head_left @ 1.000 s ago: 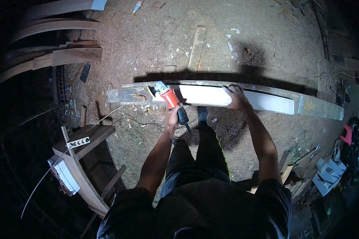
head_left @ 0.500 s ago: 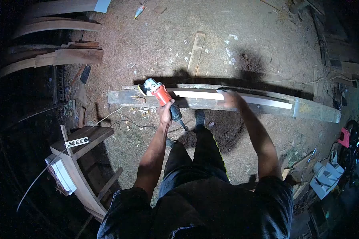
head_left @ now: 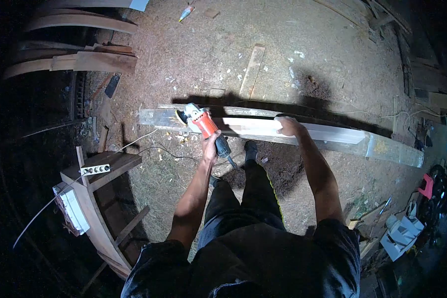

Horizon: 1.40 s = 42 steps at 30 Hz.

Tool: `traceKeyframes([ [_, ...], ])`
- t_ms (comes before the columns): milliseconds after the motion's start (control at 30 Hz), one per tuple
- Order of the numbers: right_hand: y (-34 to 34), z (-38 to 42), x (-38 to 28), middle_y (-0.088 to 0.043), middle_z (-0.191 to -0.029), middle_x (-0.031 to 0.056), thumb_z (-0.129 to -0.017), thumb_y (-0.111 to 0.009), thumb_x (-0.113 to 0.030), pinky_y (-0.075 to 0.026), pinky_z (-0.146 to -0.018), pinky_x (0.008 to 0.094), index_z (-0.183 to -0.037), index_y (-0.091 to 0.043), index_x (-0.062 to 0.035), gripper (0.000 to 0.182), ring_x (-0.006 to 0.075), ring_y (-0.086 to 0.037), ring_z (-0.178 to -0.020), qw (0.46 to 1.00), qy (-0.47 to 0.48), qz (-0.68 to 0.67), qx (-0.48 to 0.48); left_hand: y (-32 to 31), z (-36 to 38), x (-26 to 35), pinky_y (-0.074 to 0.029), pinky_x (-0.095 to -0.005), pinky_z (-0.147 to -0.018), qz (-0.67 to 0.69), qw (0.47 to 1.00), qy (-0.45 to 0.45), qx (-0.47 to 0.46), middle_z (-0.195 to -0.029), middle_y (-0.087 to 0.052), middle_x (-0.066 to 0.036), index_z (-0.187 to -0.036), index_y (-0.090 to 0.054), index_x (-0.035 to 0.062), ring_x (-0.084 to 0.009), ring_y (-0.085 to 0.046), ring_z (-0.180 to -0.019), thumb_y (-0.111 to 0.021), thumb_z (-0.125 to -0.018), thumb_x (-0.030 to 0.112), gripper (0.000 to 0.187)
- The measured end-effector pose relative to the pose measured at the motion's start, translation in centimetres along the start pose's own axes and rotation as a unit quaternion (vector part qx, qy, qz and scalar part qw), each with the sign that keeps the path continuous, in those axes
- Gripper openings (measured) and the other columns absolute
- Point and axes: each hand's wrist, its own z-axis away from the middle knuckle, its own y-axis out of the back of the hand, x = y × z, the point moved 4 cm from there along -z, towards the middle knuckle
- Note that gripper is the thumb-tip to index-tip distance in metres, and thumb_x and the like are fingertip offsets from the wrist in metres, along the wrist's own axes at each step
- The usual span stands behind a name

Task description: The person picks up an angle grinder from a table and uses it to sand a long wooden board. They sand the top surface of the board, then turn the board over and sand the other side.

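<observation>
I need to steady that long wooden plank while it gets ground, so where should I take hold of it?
Grip the long wooden plank by its upper edge near the middle, coming from the near side, as the right hand does. It stands tilted on its long edge, and the angle grinder in the left hand sits at the left end.

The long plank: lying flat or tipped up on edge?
Tipped partly on edge: the plank shows its pale broad face tilted toward the camera, with the right hand gripping its upper edge.

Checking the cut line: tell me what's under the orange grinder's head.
The orange grinder, gripped by the left hand, sits over the long plank's left end. Shavings lie on the ground below. The disc's contact spot is hidden by the guard.
</observation>
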Motion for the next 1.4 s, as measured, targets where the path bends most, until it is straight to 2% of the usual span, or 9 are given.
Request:
traceKeyframes([
  [167,3.5,0.6,-1.9,-0.057,-0.119,0.0222,-0.072,-0.073,-0.023,-0.042,-0.093,0.0474,-0.127,-0.048,-0.0065,0.062,0.0399,-0.052,-0.113,0.993,-0.064,-0.100,-0.017,0.8,-0.3,-0.5,-0.050,-0.0302,-0.055,-0.010,0.999,0.044,0.001,-0.075,-0.056,-0.003,-0.100,-0.054,0.0054,-0.0154,-0.058,-0.060,-0.072,-0.076,0.011,0.030],
  [233,4.6,1.5,-3.2,-0.051,-0.125,0.0187,-0.072,-0.073,-0.027,-0.039,-0.097,0.0489,-0.125,-0.049,-0.0077,0.061,0.0367,-0.047,-0.118,0.996,-0.058,0.013,0.062,3.6,-2.1,-3.3,-0.048,-0.0292,-0.054,-0.031,0.997,0.067,0.007,-0.076,-0.057,-0.003,-0.098,-0.055,0.0062,-0.0142,-0.056,-0.060,-0.072,-0.076,0.011,0.028],
  [400,3.7,2.7,-3.6,-0.046,-0.128,0.0148,-0.066,-0.078,-0.034,-0.033,-0.099,0.0546,-0.132,-0.043,-0.0101,0.078,0.0332,-0.042,-0.121,0.985,-0.023,0.033,0.167,3.1,-3.1,-4.2,-0.044,-0.0268,-0.062,-0.080,0.996,0.046,0.008,-0.081,-0.057,0.001,-0.099,-0.059,0.0076,-0.0092,-0.053,-0.068,-0.073,-0.076,0.010,0.027],
  [433,4.1,3.1,-4.4,-0.046,-0.128,0.0140,-0.063,-0.079,-0.035,-0.032,-0.099,0.0562,-0.135,-0.041,-0.0104,0.085,0.0327,-0.043,-0.120,0.980,-0.008,0.057,0.193,2.5,-3.0,-3.8,-0.043,-0.0280,-0.053,-0.097,0.995,0.011,0.008,-0.075,-0.057,-0.001,-0.100,-0.055,0.0046,-0.0127,-0.053,-0.059,-0.073,-0.075,0.011,0.031],
  [700,2.7,2.9,-4.1,-0.041,-0.130,0.0129,-0.054,-0.085,-0.032,-0.028,-0.103,0.0532,-0.139,-0.038,-0.0112,0.099,0.0333,-0.038,-0.124,0.977,-0.060,0.093,0.182,1.4,-2.3,-3.6,-0.045,-0.0268,-0.071,-0.193,0.980,-0.055,-0.002,-0.089,-0.062,-0.004,-0.106,-0.057,0.0036,-0.0124,-0.057,-0.078,-0.076,-0.071,0.012,0.041],
  [800,2.3,3.2,-3.6,-0.042,-0.127,0.0124,-0.054,-0.083,-0.038,-0.030,-0.102,0.0509,-0.138,-0.039,-0.0121,0.098,0.0322,-0.040,-0.121,0.974,-0.030,0.096,0.205,1.4,-1.8,-3.4,-0.045,-0.0268,-0.072,-0.186,0.982,0.007,-0.032,-0.086,-0.062,-0.003,-0.105,-0.059,0.0038,-0.0119,-0.056,-0.077,-0.076,-0.072,0.012,0.038],
  [1000,3.2,3.9,-3.6,-0.043,-0.127,0.0129,-0.056,-0.080,-0.047,-0.031,-0.100,0.0497,-0.137,-0.040,-0.0126,0.097,0.0317,-0.041,-0.120,0.976,-0.028,0.132,0.171,0.7,-1.1,-3.9,-0.047,-0.0277,-0.058,-0.164,0.985,0.052,-0.007,-0.085,-0.060,-0.003,-0.110,-0.054,0.0047,-0.0115,-0.057,-0.068,-0.075,-0.076,0.017,0.042],
  [1200,-1.2,5.7,-2.4,-0.031,-0.143,0.0170,-0.057,-0.084,-0.030,-0.022,-0.109,0.0540,-0.145,-0.027,-0.0140,0.106,0.0369,-0.024,-0.136,0.981,-0.121,0.103,0.107,1.8,-2.3,-5.3,-0.046,-0.0270,-0.058,-0.148,0.988,0.046,-0.015,-0.080,-0.058,-0.001,-0.100,-0.057,0.0054,-0.0112,-0.056,-0.066,-0.074,-0.076,0.014,0.031],
  [1400,0.6,5.8,-3.8,-0.036,-0.135,0.0188,-0.059,-0.083,-0.026,-0.027,-0.105,0.0554,-0.145,-0.025,-0.0138,0.105,0.0377,-0.032,-0.129,0.979,-0.068,0.108,0.158,2.5,-2.5,-5.9,-0.045,-0.0264,-0.055,-0.170,0.985,0.036,-0.017,-0.074,-0.057,0.000,-0.096,-0.057,0.0061,-0.0100,-0.055,-0.062,-0.071,-0.077,0.013,0.024],
])
